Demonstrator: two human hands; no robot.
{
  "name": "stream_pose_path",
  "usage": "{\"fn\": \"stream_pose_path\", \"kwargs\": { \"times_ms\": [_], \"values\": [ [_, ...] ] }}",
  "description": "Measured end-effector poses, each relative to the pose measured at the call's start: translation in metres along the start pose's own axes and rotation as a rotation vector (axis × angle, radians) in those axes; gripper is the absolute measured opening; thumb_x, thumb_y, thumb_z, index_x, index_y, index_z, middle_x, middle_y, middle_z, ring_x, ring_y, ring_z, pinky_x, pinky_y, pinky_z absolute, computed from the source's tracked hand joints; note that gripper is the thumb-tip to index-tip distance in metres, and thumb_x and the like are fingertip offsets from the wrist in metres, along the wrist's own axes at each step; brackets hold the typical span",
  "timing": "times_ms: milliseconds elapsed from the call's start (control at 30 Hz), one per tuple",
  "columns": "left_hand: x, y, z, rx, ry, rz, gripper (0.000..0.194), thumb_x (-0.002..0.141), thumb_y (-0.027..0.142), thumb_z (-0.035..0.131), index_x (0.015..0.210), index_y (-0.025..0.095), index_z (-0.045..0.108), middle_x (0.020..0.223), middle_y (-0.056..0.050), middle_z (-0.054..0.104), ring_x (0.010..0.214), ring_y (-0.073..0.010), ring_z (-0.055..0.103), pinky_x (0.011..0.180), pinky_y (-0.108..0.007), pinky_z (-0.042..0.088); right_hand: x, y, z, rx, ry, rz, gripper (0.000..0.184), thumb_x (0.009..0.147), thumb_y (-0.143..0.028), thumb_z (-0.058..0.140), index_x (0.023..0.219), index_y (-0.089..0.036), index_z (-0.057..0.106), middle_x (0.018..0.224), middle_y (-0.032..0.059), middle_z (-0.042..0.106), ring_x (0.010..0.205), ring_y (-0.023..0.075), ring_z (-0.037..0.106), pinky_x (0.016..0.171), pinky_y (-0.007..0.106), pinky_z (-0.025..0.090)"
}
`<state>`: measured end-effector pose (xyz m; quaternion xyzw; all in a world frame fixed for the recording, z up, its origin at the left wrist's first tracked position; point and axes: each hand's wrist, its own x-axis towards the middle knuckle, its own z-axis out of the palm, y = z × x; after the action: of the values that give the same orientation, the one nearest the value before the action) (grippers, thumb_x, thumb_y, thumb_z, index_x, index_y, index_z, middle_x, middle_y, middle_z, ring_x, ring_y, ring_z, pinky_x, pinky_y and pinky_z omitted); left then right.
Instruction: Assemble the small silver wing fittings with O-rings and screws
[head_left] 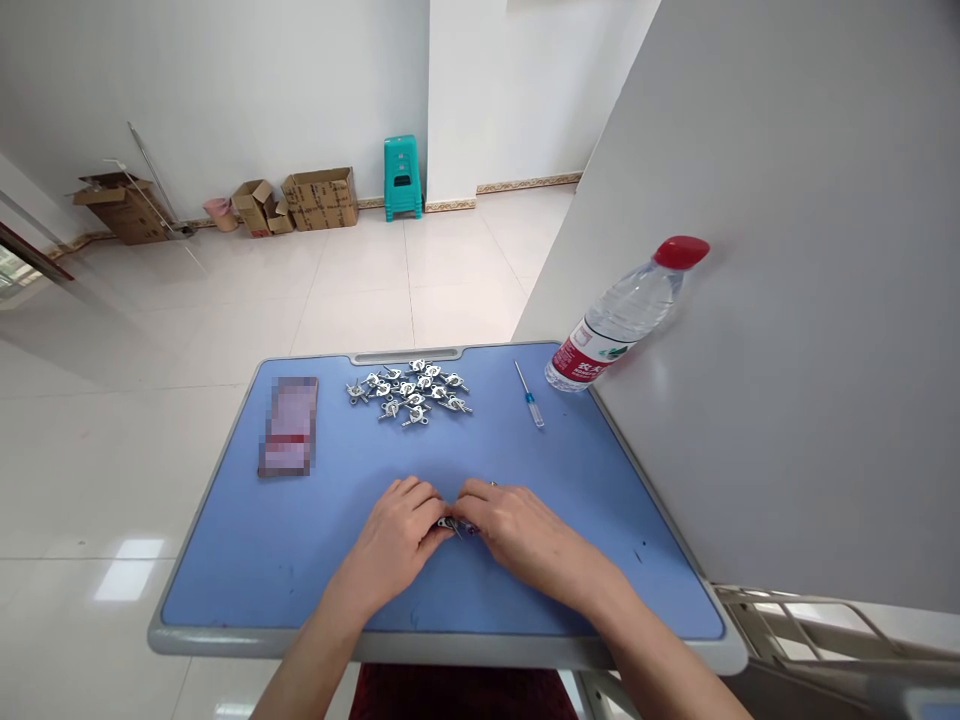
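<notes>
My left hand (pixel 403 530) is closed over the front middle of the table, thumb and fingers pinching a small silver metal part (pixel 448 523) with a flat flange and a thin pin. My right hand (pixel 517 530) meets it there, fingers curled together beside the same part. What the right fingers grip is mostly hidden; a small shiny bit shows beneath them. Beyond both hands lies a loose pile of similar metal parts (pixel 413 390), each with a flange and pins. A screwdriver (pixel 529 395) with a clear and blue handle rests to the right of the pile.
The blue table (pixel 352 460) has a grey raised edge. A blurred pinkish flat object (pixel 289 425) lies at its left. A red-capped water bottle (pixel 619 320) stands at the back right, near a grey panel (pixel 795 330). Cardboard boxes (pixel 322 200) and a teal stool (pixel 403 178) line the far wall.
</notes>
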<state>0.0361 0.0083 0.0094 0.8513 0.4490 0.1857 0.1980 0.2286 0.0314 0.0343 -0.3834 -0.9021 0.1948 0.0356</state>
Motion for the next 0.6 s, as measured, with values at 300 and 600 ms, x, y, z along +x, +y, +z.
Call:
{"fn": "stream_pose_path", "kwargs": {
  "times_ms": [300,600],
  "values": [
    [0.000,-0.001,0.001,-0.019,0.014,-0.003,0.009,0.096,0.020,0.053,0.090,0.020,0.060,0.088,-0.001,0.060,0.083,-0.0175,0.053,0.073,-0.032,0.046,-0.002,-0.003,0.002,-0.077,0.007,-0.044,0.035,0.083,0.009,0.038,0.087,-0.017,0.061,0.082,0.0030,0.057,0.058,0.0124,0.046,0.052,0.028,0.020],
    [0.000,0.001,-0.001,-0.048,0.000,-0.013,0.006,0.094,0.020,0.055,0.094,0.019,0.061,0.090,-0.001,0.060,0.085,-0.0182,0.052,0.076,-0.033,0.047,-0.002,0.002,-0.008,0.143,0.026,0.056,0.032,0.084,0.003,0.041,0.094,-0.019,0.062,0.089,0.0033,0.064,0.068,0.0137,0.056,0.059,0.024,0.032]
  ]
}}
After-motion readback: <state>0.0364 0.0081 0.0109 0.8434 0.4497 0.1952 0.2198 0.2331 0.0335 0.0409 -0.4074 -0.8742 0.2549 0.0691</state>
